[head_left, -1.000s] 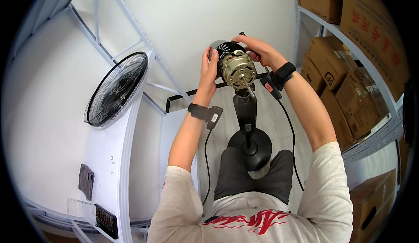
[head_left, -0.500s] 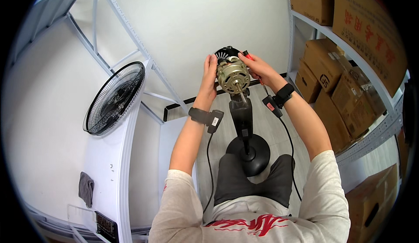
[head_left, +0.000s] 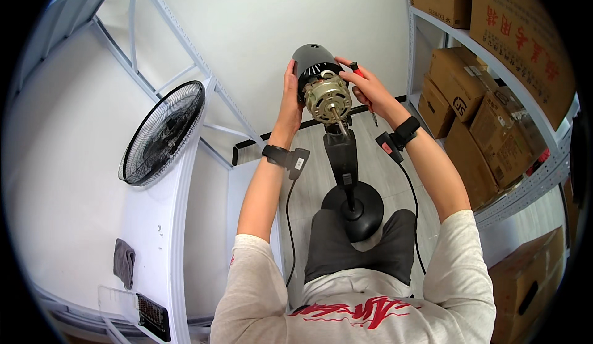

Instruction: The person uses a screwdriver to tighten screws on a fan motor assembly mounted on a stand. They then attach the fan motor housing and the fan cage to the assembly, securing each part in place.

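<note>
A standing fan's bare metal motor (head_left: pixel 327 100) faces me, its shaft pointing toward me. A dark grey motor cover (head_left: pixel 314 55) shows behind it, vented along its near rim. My left hand (head_left: pixel 290 101) is closed along the cover's left side. On the other side, my right hand (head_left: pixel 370 90) grips the cover's right edge while keeping a red-and-black screwdriver (head_left: pixel 356 69) in its palm; the thin blade points down. Below the motor are the black fan neck (head_left: pixel 341 155) and the round base (head_left: pixel 367 220), on the floor between my legs.
On the white shelf (head_left: pixel 145 220) at left lie a wire fan grille (head_left: pixel 164 134), a few tiny parts (head_left: pixel 160 237), a grey cloth (head_left: pixel 123 262) and a black bit case (head_left: pixel 152 317). Cardboard boxes (head_left: pixel 460 87) fill the right rack. Cables (head_left: pixel 415 214) trail from both wrist straps.
The grey cover has tilted up and back, so much more of it shows behind the motor. Both hands have moved slightly up with it, and the screwdriver blade has come into clearer view.
</note>
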### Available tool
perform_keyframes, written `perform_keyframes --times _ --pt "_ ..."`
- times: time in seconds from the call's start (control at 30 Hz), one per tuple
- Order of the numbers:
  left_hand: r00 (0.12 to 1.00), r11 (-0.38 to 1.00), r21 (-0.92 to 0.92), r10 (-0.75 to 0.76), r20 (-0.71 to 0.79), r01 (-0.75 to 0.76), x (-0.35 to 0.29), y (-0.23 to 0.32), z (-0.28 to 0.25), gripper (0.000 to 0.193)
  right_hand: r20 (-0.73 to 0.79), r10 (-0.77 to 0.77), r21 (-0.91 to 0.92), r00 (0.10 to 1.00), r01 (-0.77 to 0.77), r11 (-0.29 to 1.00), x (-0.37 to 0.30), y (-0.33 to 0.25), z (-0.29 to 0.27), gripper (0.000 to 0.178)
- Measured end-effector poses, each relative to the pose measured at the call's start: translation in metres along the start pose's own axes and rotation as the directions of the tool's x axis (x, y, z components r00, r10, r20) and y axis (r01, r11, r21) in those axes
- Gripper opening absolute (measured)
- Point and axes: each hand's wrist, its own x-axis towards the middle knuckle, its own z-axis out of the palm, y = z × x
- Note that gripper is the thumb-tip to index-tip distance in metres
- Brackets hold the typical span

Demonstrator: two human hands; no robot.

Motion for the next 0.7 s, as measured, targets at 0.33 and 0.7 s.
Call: perform_keyframes --times 0.33,0.7 --pt "0.99 0.987 0.077 0.141 0.003 -0.141 -0.038 -0.014 0.007 0.085 0.04 -0.074 -0.099 0.996 0.077 0.992 -0.04 -0.017 0.006 0.05" --pt "0.994 0.993 0.05 0.104 0.017 -0.105 -0.057 -0.003 0.024 0.095 -0.02 -0.189 -0.292 0.982 0.175 0.94 -0.059 -0.014 0.011 0.042"
